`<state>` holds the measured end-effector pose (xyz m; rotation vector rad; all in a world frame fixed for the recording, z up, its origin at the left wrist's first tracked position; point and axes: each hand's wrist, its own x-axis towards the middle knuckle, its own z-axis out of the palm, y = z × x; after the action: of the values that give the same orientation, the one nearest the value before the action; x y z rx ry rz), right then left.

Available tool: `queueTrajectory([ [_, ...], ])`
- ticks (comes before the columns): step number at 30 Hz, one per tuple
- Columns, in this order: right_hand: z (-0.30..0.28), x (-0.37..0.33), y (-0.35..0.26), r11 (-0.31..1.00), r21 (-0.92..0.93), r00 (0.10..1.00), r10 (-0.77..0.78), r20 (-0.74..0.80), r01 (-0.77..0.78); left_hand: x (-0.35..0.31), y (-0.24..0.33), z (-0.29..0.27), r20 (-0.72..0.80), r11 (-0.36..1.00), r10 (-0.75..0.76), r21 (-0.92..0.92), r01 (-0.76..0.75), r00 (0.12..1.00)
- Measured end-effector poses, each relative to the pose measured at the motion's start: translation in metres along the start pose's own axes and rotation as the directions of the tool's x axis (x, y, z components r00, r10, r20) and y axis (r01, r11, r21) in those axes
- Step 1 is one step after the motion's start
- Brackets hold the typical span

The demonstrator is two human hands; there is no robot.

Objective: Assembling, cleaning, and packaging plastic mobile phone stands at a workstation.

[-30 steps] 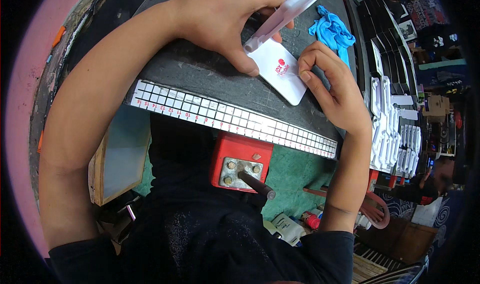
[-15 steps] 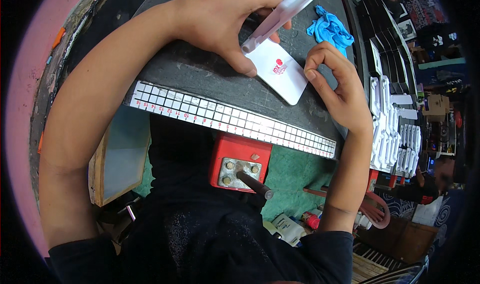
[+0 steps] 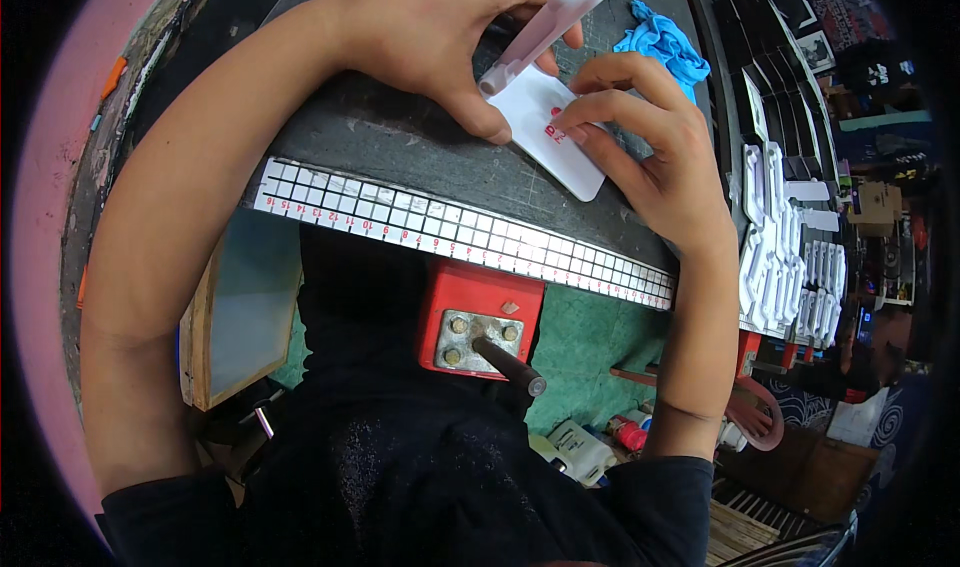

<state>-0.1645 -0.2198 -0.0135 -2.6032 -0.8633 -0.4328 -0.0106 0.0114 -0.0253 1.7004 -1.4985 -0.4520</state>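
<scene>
A white plastic stand (image 3: 527,115) has a flat panel with a small red print (image 3: 553,130) and a second panel (image 3: 552,29) rising from its far left end. My left hand (image 3: 430,42) is closed around that end, thumb at the near edge and fingers behind the raised panel. Over the flat panel, my right hand (image 3: 665,157) has its thumb and index fingertips together at the red print, covering part of it. Whether anything lies between those fingertips is hidden.
A crumpled blue cloth (image 3: 662,45) lies beyond my right hand on the dark worktop (image 3: 400,147). A white gridded ruler strip (image 3: 460,232) runs along the near edge. White plastic pieces (image 3: 772,252) fill a rack at right. Below are a red metal block (image 3: 435,307) and a framed screen (image 3: 240,307).
My right hand has moved left from the panel's right edge to over the red print. My left hand keeps its hold on the stand.
</scene>
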Motion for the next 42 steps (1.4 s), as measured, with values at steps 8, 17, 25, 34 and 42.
queueTrajectory([
  [8, -0.004, -0.008, -0.001, 0.997, 0.062, 0.998, 0.054, 0.012, -0.054, -0.006, -0.016, 0.012, -0.055, 0.999, 0.026, 0.04, -0.024, 0.998],
  [17, -0.008, -0.01, -0.001, 0.993, 0.092, 0.997, 0.068, 0.021, -0.069, -0.006, -0.015, 0.013, -0.065, 1.0, -0.002, 0.015, 0.003, 0.998],
  [25, -0.009, -0.011, -0.003, 0.988, 0.115, 0.994, 0.1, 0.031, -0.103, -0.006, -0.015, 0.014, -0.07, 0.996, -0.004, 0.091, 0.01, 0.998],
  [34, -0.012, -0.011, -0.002, 0.986, 0.126, 0.993, 0.099, 0.064, -0.106, -0.006, -0.009, 0.012, -0.068, 0.998, -0.004, 0.058, 0.008, 0.998],
  [42, -0.014, -0.011, -0.002, 0.984, 0.144, 0.993, 0.1, 0.068, -0.109, -0.005, -0.011, 0.013, -0.077, 1.0, 0.005, 0.03, -0.003, 0.997],
])
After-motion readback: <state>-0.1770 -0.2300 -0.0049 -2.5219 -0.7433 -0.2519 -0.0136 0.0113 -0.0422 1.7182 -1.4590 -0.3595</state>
